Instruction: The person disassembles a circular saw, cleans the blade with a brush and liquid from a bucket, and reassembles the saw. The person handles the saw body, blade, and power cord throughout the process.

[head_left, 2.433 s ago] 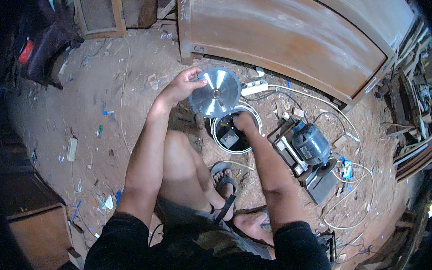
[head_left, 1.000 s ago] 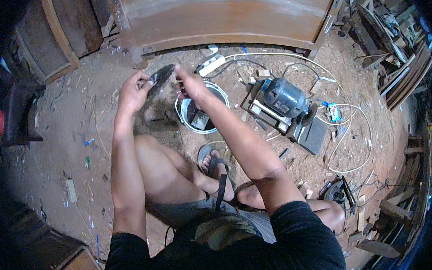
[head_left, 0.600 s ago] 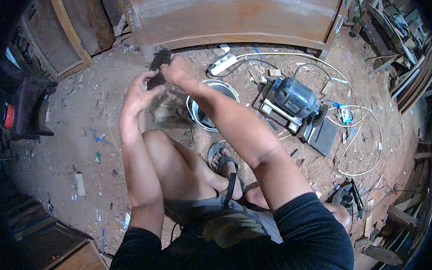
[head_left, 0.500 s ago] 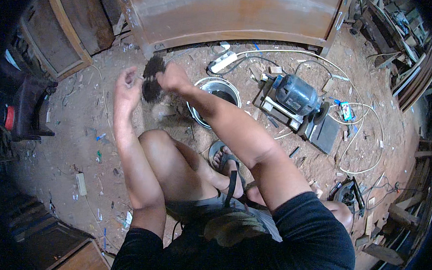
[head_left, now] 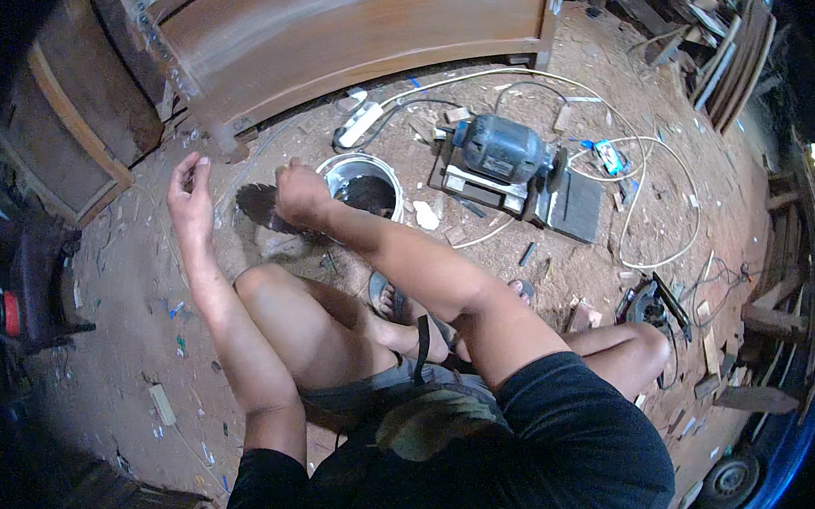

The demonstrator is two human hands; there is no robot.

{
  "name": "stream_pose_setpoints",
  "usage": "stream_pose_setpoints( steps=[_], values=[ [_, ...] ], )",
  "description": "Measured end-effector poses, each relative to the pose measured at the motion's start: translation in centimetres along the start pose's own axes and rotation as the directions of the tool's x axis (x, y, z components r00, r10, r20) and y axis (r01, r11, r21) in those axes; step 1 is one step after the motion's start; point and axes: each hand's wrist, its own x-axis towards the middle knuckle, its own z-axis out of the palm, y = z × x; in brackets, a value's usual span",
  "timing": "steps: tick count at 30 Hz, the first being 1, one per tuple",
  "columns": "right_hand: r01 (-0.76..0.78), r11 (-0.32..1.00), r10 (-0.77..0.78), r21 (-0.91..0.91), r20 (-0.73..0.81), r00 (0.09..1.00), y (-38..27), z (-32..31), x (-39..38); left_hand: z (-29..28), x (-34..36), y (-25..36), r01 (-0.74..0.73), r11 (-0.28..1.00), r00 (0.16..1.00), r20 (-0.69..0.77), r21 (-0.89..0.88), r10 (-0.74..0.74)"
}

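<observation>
A dark disc with a toothed rim, which looks like a circular saw blade (head_left: pixel 259 206), is gripped at its right side by my right hand (head_left: pixel 302 195). The fingers of that hand are closed, and they cover part of the disc. To the left, my left hand (head_left: pixel 190 192) is raised apart from the blade, empty, its fingers loosely bent and spread from the thumb. Just right of my right hand stands a round metal-coloured bucket (head_left: pixel 362 157) with something dark inside.
An electric motor (head_left: pixel 503 149) with a grinding wheel (head_left: pixel 557 170) sits right of the bucket. A white power strip (head_left: pixel 359 125) and looping cable (head_left: pixel 660 143) lie beyond. A wooden cabinet (head_left: pixel 362 59) stands ahead. What looks like a handheld circular saw (head_left: pixel 649 307) rests near my knee.
My left hand has come away from the blade toward the left. The blade, still in my right hand, has turned from upright to slanted. The whole view has shifted and tilted.
</observation>
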Motion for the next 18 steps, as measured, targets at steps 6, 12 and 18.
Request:
stream_pose_setpoints(
  steps=[6, 12, 18],
  values=[
    [-0.054, 0.899, 0.135, 0.435, -0.157, 0.978, 1.8, -9.6, -0.9, 1.9, 0.4, -2.3, 0.000, 0.999, 0.981, 0.194, 0.042, -0.008],
    [-0.128, 0.558, 0.266, 0.820, -0.031, 0.963, 6.4, -15.2, -1.7, 4.6, 0.0, 1.1, 0.236, 0.901, 0.840, 0.543, -0.364, -0.001],
    [-0.259, 0.716, 0.403, 0.648, -0.081, 0.912, 12.3, -9.9, -2.0, 4.3, -1.4, 3.2, 0.195, 0.918, 0.844, 0.536, -0.346, 0.023]
  ],
)
